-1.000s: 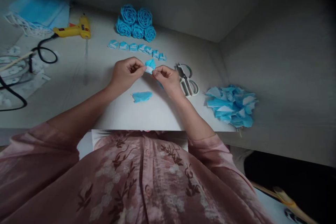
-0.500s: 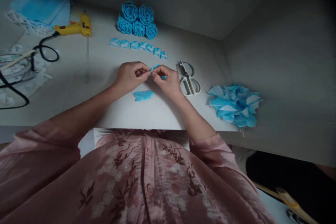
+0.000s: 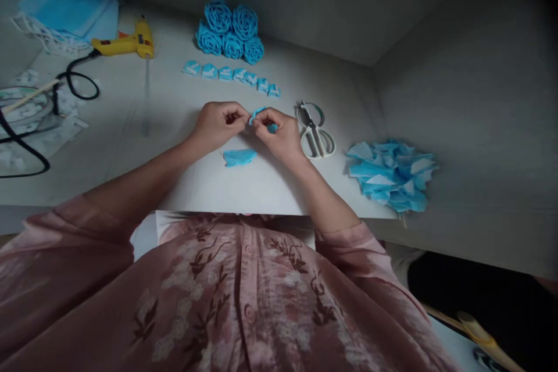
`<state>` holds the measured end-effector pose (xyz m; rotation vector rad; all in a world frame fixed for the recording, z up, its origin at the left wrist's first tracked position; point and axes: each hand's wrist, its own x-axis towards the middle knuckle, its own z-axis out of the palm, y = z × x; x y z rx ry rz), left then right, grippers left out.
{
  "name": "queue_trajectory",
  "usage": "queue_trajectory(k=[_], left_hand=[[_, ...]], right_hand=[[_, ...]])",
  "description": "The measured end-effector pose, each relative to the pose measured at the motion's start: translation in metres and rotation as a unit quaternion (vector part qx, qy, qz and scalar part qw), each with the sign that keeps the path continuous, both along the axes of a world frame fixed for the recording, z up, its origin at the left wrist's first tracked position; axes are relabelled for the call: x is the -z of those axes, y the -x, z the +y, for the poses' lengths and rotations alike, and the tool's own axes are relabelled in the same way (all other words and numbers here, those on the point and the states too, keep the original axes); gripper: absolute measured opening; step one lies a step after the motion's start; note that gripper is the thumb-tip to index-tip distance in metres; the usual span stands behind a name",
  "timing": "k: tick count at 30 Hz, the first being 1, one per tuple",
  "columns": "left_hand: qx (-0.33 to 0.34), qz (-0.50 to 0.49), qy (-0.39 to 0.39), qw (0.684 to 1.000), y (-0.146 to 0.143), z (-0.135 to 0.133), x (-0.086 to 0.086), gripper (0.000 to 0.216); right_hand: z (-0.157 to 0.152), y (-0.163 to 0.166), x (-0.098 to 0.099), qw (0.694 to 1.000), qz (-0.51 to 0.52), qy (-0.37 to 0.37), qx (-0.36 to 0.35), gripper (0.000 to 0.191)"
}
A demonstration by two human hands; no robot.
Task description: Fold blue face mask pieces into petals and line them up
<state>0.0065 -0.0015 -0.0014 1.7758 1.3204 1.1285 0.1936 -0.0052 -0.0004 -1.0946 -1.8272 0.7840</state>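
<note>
Over the middle of the table, my left hand (image 3: 222, 123) and my right hand (image 3: 278, 132) meet fingertip to fingertip. Both are closed in a pinch on a small piece of blue fabric (image 3: 258, 113), partly hidden by the fingers. A bit of blue shows below the right fingers too. On the table just beneath the hands lies a flat blue fabric piece (image 3: 239, 157). Beyond the hands runs a row of several small folded blue-and-white pieces (image 3: 225, 73). White-handled scissors (image 3: 318, 139) lie to the right of my right hand, next to a roll of tape (image 3: 314, 113).
Several blue fabric roses (image 3: 233, 45) are stacked at the back. A yellow glue gun (image 3: 122, 45) with a black cord stands at the left, near a pile of blue face masks (image 3: 70, 9). Blue fabric scraps (image 3: 391, 177) are heaped at the right edge.
Both hands keep their pinch in nearly the same place. Slightly more of the blue piece shows between the fingers. The view has shifted a little.
</note>
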Motion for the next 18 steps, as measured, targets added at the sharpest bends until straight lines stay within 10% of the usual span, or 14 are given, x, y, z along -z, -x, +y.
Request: queue_trajectory(k=[18], left_hand=[[0.065, -0.222, 0.199, 0.952, 0.004, 0.011, -0.003, 0.044]], right_hand=[[0.007, -0.006, -0.006, 0.978, 0.152, 0.14, -0.032, 0.049]])
